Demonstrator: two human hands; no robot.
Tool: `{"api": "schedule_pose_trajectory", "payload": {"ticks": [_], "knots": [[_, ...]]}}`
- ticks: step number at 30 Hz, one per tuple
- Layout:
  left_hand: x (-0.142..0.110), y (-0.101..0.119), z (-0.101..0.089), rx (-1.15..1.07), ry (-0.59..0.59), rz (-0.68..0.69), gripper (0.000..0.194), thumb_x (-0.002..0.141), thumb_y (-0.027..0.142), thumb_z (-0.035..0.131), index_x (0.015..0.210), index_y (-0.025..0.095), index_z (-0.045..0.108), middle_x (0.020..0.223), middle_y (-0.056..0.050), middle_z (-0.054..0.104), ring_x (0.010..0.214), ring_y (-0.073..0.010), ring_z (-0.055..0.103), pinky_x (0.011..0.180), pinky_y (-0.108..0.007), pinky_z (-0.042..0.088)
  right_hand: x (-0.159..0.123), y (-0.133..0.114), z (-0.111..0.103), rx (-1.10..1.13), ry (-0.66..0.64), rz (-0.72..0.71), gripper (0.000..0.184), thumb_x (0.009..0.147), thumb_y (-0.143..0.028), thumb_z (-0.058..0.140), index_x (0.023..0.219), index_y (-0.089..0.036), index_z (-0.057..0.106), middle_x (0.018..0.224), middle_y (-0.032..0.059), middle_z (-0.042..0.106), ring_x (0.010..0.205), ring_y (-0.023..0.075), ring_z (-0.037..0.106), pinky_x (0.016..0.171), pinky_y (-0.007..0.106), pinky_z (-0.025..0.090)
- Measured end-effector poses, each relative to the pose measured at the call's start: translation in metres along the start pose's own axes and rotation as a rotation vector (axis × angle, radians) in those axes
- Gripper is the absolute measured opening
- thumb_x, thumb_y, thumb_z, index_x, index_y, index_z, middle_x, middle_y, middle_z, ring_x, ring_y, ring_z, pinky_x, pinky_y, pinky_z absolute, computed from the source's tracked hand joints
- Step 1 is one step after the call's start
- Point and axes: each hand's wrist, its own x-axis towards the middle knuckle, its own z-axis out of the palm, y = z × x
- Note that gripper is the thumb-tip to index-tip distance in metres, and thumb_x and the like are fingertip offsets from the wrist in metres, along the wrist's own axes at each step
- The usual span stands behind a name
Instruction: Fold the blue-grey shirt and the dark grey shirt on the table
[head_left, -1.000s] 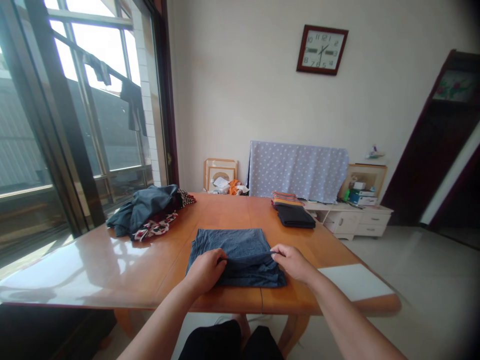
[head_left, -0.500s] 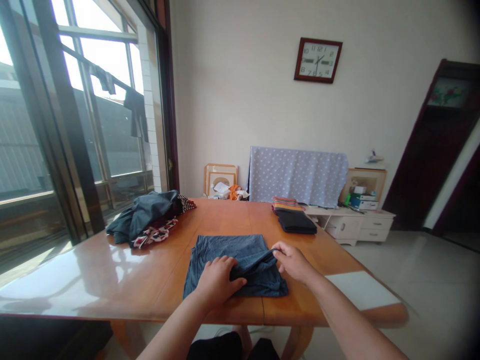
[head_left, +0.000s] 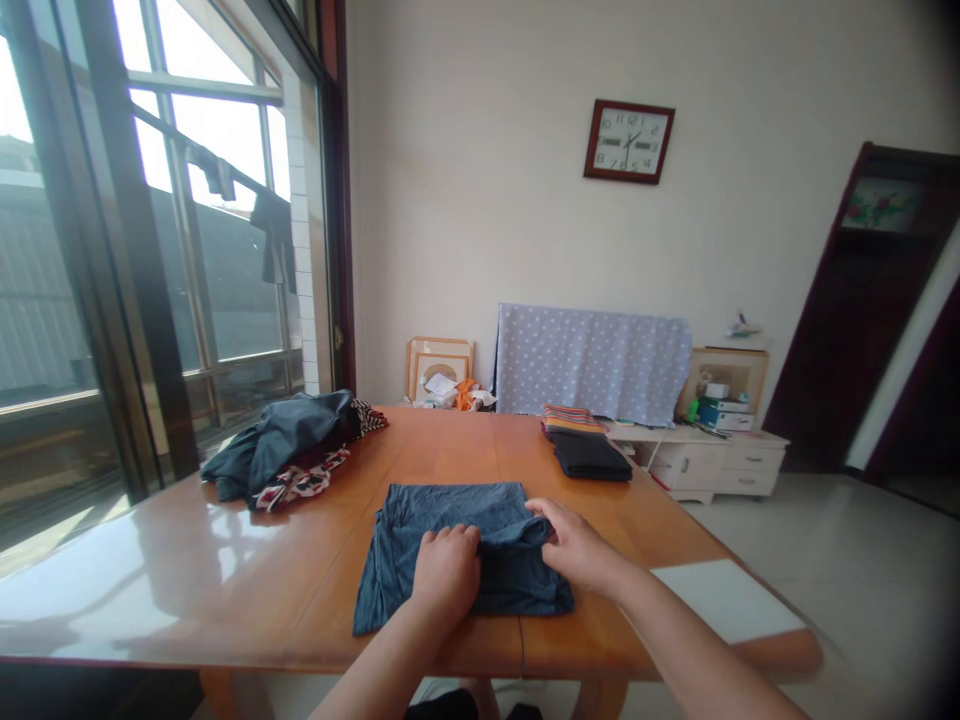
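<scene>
A folded blue-grey garment (head_left: 525,594) lies on the wooden table in front of me, its upper layer raised in a loose fold across the middle. My left hand (head_left: 448,568) rests on its centre, fingers curled around the fold, with the thumb side hidden. At the garment's right edge, my right hand (head_left: 570,542) has thumb and fingers closed on the same upper layer. Exactly what kind of garment it is does not show.
To the left on the wooden table (head_left: 435,450) is a rumpled heap of dark and patterned clothes (head_left: 289,445). Folded black cloth (head_left: 592,457) and striped cloth (head_left: 568,418) sit at the back right. A white sheet (head_left: 724,598) covers the near right corner.
My left hand has gone from lying spread to curling its fingers into the cloth. The right hand has shifted slightly, lowering the lifted layer. The view has tilted up a little.
</scene>
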Motion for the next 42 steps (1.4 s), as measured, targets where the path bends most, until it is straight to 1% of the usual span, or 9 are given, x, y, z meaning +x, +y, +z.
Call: {"api": "schedule_pose_trajectory", "payload": {"ticks": [4, 8, 14, 19, 21, 25, 32, 37, 42], "knots": [[0.0, -0.002, 0.001, -0.027, -0.005, -0.007, 0.015, 0.089, 0.029, 0.05, 0.097, 0.024, 0.061, 0.104, -0.007, 0.069, 0.1, -0.0283, 0.062, 0.082, -0.04, 0.038, 0.006, -0.009, -0.003, -0.146, 0.068, -0.063, 0.049, 0.068, -0.003, 0.052, 0.109, -0.025, 0.068, 0.11, 0.0047, 0.066, 0.105, 0.0204, 0.061, 0.093, 0.03, 0.045], [-0.003, -0.001, 0.0, -0.051, 0.016, -0.004, 0.036, 0.087, 0.056, 0.054, 0.101, 0.024, 0.06, 0.104, -0.008, 0.068, 0.101, -0.0306, 0.061, 0.082, -0.041, 0.039, 0.019, -0.014, -0.005, -0.139, 0.118, -0.05, 0.03, 0.073, -0.008, 0.054, 0.093, -0.024, 0.071, 0.095, 0.0036, 0.067, 0.093, 0.019, 0.062, 0.087, 0.029, 0.046], [-0.003, -0.01, -0.004, 0.069, 0.026, -0.074, 0.021, 0.083, 0.023, 0.055, 0.103, 0.023, 0.058, 0.103, -0.008, 0.069, 0.099, -0.0308, 0.063, 0.083, -0.044, 0.039, 0.039, -0.021, -0.01, -0.036, 0.192, -0.058, 0.017, 0.078, -0.017, 0.056, 0.087, -0.022, 0.069, 0.09, 0.0028, 0.07, 0.088, 0.0186, 0.063, 0.082, 0.029, 0.048], [0.006, -0.037, -0.024, 0.106, 0.018, -0.171, 0.019, 0.085, 0.019, 0.05, 0.101, 0.023, 0.059, 0.103, -0.008, 0.07, 0.1, -0.03, 0.063, 0.083, -0.042, 0.04, 0.057, -0.025, -0.015, 0.208, 0.166, 0.179, 0.015, 0.081, -0.027, 0.057, 0.093, -0.021, 0.065, 0.064, -0.0025, 0.065, 0.053, 0.0132, 0.061, 0.052, 0.023, 0.047], [0.013, -0.048, -0.035, 0.101, 0.029, -0.207, 0.02, 0.085, 0.019, 0.049, 0.101, 0.024, 0.059, 0.106, -0.008, 0.071, 0.102, -0.0289, 0.063, 0.083, -0.04, 0.04, 0.066, -0.026, -0.016, 0.347, 0.149, 0.236, 0.015, 0.081, -0.026, 0.058, 0.094, -0.021, 0.063, 0.067, -0.0011, 0.068, 0.057, 0.0141, 0.066, 0.051, 0.022, 0.049], [0.032, -0.07, -0.055, 0.081, 0.06, -0.273, 0.024, 0.083, 0.019, 0.05, 0.103, 0.027, 0.059, 0.111, -0.006, 0.07, 0.104, -0.0267, 0.063, 0.081, -0.037, 0.041, 0.089, -0.025, -0.016, 0.544, 0.153, 0.253, 0.012, 0.079, -0.022, 0.062, 0.091, -0.021, 0.062, 0.085, 0.0031, 0.073, 0.08, 0.0186, 0.073, 0.066, 0.028, 0.059], [0.081, -0.104, -0.075, 0.103, 0.156, -0.292, 0.027, 0.083, 0.019, 0.047, 0.105, 0.028, 0.06, 0.112, -0.006, 0.07, 0.104, -0.028, 0.062, 0.08, -0.038, 0.04, 0.135, -0.01, -0.018, 0.622, 0.231, 0.257, 0.014, 0.076, -0.022, 0.066, 0.089, -0.021, 0.062, 0.088, 0.003, 0.072, 0.089, 0.0189, 0.072, 0.078, 0.032, 0.059], [0.125, -0.117, -0.079, 0.115, 0.174, -0.27, 0.028, 0.083, 0.02, 0.049, 0.107, 0.028, 0.062, 0.115, -0.006, 0.07, 0.109, -0.0262, 0.061, 0.087, -0.039, 0.037, 0.172, 0.009, -0.016, 0.681, 0.273, 0.256, 0.015, 0.075, -0.023, 0.066, 0.089, -0.021, 0.062, 0.087, 0.0033, 0.072, 0.089, 0.019, 0.071, 0.082, 0.034, 0.058], [0.168, -0.131, -0.069, 0.12, 0.167, -0.257, 0.028, 0.083, 0.02, 0.049, 0.107, 0.027, 0.062, 0.116, -0.007, 0.07, 0.112, -0.0255, 0.059, 0.09, -0.039, 0.034, 0.211, 0.04, -0.008, 0.702, 0.294, 0.256, 0.016, 0.074, -0.026, 0.068, 0.088, -0.021, 0.061, 0.086, 0.003, 0.071, 0.089, 0.0187, 0.071, 0.084, 0.035, 0.058]]}}
